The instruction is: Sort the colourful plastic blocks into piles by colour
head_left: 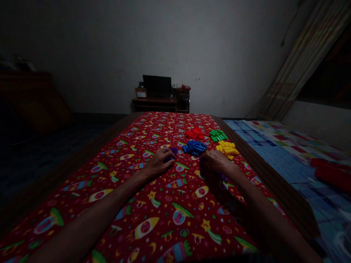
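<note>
My left hand rests on the red printed cloth, its fingers curled round purple pieces that are mostly covered. Across from it, my right hand points down with its fingers bunched together; what lies in them is hidden. More purple pieces show in the shadow below the right wrist. Just beyond the hands lies a heap of blue pieces, small and rounded. Yellow pieces are heaped beside my right hand, with green pieces and red pieces farther back.
A dark monitor stands on a low desk by the far wall. On the right, a checked mat covers the floor, with a red cloth item on it. A wooden cabinet is at the left.
</note>
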Motion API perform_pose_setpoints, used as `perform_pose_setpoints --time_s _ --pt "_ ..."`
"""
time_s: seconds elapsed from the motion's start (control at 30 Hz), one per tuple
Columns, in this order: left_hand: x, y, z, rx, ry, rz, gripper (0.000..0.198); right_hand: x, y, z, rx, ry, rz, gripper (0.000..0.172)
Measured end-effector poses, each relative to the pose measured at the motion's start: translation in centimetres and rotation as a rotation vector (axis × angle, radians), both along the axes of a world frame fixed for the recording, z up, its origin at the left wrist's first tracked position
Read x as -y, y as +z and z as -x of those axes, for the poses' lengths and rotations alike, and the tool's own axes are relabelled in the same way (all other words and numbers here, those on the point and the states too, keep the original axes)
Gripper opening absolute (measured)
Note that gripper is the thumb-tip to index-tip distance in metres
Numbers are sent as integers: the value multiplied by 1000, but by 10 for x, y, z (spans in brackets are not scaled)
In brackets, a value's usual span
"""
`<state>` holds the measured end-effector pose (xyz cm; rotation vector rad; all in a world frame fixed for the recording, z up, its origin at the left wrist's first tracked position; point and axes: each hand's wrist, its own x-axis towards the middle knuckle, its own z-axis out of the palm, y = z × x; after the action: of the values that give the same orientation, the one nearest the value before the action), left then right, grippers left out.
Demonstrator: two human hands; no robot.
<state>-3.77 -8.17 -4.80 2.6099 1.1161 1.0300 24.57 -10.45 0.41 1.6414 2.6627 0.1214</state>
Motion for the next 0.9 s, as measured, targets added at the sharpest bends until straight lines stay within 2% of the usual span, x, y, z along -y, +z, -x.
perform_pose_setpoints --time_s 0.1,0.27,0.33,0.4,0.47,0.53,0.63,0.73,0.9 --pt "4 4 -2 6 2 2 14 0 -6 -3 -85 25 -41 26" --pt "14 9 -12 -74 -89 -1 18 3 -23 19 -448 305 -214 31" --pt "18 8 -17 -91 -154 -13 16 8 -29 32 -534 424 -217 40" --pt "20 4 -23 -118 -228 -15 16 12 -32 43 -539 481 -163 43" --pt "22 1 -26 -175 -291 1 16 15 -30 47 -500 442 -94 37" --pt "23 0 -27 -237 -292 24 16 14 -23 42 -470 350 -50 29" --pt "24 8 -24 -316 -198 7 16 8 -5 22 -497 197 -64 26" --pt "24 20 -16 -400 -125 -16 26 -1 13 -5 -510 53 -109 27" --pt "22 29 -2 -460 -48 38 37 -11 21 -37 -260 -155 -44 19"
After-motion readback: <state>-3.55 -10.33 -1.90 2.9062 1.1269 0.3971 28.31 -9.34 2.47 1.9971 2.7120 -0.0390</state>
